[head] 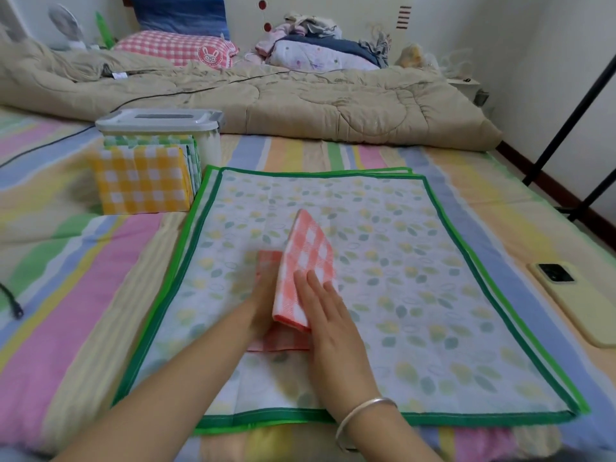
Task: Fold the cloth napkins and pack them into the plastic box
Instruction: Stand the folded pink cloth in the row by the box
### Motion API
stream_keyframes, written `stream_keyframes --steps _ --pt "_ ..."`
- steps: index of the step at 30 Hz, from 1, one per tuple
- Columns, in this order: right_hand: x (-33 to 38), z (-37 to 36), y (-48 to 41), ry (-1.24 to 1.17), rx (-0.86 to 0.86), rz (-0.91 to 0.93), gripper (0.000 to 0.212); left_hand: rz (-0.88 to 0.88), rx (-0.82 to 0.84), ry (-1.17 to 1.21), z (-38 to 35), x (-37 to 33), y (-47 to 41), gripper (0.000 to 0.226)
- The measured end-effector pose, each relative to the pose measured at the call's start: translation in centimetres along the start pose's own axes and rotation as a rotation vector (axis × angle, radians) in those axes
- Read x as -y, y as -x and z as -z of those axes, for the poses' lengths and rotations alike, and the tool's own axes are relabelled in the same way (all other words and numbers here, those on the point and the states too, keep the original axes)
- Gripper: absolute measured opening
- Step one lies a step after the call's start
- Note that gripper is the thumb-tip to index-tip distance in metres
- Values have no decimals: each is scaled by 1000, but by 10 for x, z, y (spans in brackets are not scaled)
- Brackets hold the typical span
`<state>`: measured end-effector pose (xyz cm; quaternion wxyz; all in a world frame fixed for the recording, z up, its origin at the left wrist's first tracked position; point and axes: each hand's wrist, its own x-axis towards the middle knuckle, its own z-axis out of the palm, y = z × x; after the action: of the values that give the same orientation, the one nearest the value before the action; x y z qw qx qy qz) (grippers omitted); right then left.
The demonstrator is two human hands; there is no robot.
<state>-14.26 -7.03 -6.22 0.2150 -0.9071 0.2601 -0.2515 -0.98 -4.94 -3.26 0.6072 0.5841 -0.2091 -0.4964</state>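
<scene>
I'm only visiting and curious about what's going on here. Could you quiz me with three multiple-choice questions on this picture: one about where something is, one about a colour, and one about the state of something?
1. Where does the phone lie?
A. on a chair
B. on the striped sheet, right of the green-edged cloth
C. on a shelf

2. What colour are the checks of the napkin being folded?
A. blue and white
B. black and white
C. coral-pink and white

3. How is that napkin now?
A. partly folded, one flap raised
B. spread fully flat
C. rolled into a tube

Answers:
1 B: the phone rests on the sheet beside the cloth's right edge.
2 C: its squares are coral-pink and white.
3 A: a flap stands up against the right hand, over a layer lying flat.
</scene>
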Motion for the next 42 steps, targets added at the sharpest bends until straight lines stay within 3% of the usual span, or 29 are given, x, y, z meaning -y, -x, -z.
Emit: stream_keyframes --steps 3,5,8,10,14,21,23,26,29,31,32,34,36,37,39,40,42 --pt "2 -7 -3 242 64 34 72 44 -95 264 17 -15 -10 54" --pt "2 -10 -3 336 89 75 65 -36 -228 70 33 -14 -19 45" --pt "2 -13 -5 421 169 92 62 -290 -472 -557 58 -8 -27 34" --pt "3 -17 -6 466 241 89 60 -381 -499 -760 64 -9 -28 30" --pt "0 -13 -7 507 293 191 60 -389 -511 -944 72 -6 -37 21" --pt "-9 -5 -8 468 308 408 58 -455 -577 -970 72 3 -44 22" --pt "-9 -8 -10 493 348 426 59 -451 -563 -1016 72 0 -43 27" --pt "-11 -11 -11 509 364 452 58 -479 -475 -1392 59 -9 -41 51" --pt "-16 -4 -13 550 376 458 58 -502 -171 -1735 45 -3 -40 59" --pt "-18 2 -14 472 453 475 63 -424 -66 -1795 48 12 -42 64" --pt "-20 7 -15 351 494 456 66 -414 -63 -1792 51 20 -43 72" --pt "-21 20 -17 -37 534 233 68 -424 -80 -1792 54 28 -46 84" --pt "-23 31 -19 -217 254 8 47 -439 -91 -1788 54 31 -46 86" --pt "-25 38 -21 -130 112 -106 35 -441 -98 -1788 53 31 -45 85" --pt "-24 49 -26 197 176 -364 22 -447 -119 -1801 52 32 -45 84" --pt "-22 48 -28 294 281 -455 34 -446 -128 -1811 51 32 -43 83" --pt "-16 44 -27 251 382 -504 49 -432 -149 -1820 47 31 -39 84"
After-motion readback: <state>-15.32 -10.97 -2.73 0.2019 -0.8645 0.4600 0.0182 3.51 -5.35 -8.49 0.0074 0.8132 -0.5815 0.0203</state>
